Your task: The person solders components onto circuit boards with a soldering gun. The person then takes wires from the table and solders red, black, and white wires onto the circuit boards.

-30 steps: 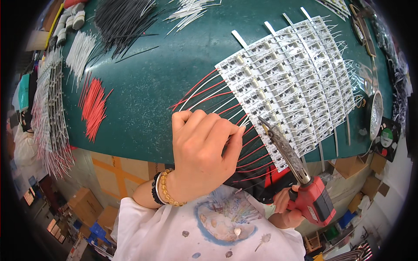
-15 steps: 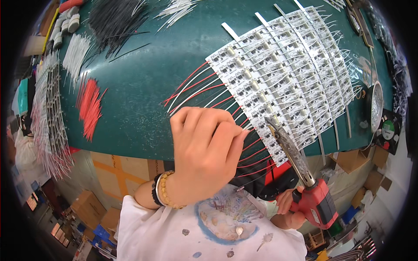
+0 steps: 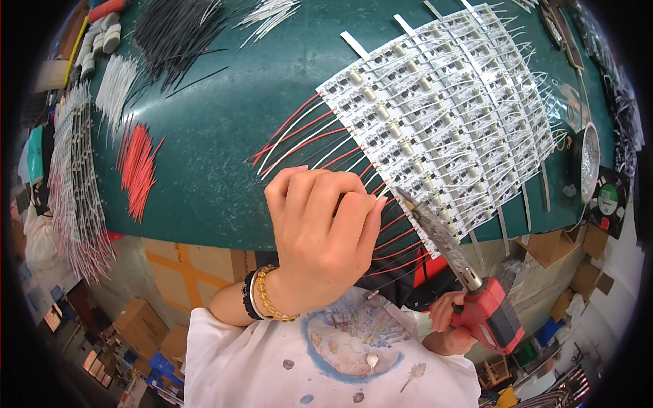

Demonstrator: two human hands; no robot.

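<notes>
My left hand [image 3: 320, 224] is closed in a pinch at the near left edge of a white circuit board panel [image 3: 388, 102]. Thumb and forefinger hold a thin wire [image 3: 386, 192], whose far part the fingers hide. In my right hand [image 3: 449, 323] is a soldering iron [image 3: 491, 316] with a red and black pistol handle. Its dark tip lies over the board's edge, close to my left fingertips. Red and white wires [image 3: 289, 136] stick out along that edge, on both sides of my left hand. Rows of small components and thin white wires cover the panel.
Bundles of black [image 3: 177, 30], white [image 3: 117, 85] and red wires [image 3: 138, 170] lie on the green table [image 3: 224, 136]. Wired strips [image 3: 78, 183] hang over its left edge. A round metal dish [image 3: 588, 163] stands at the right. Flat white strips [image 3: 355, 45] poke out from the panel.
The soldering iron's tip has moved left, from over the panel to its edge by my left fingertips. My left hand stays almost in place, still pinching.
</notes>
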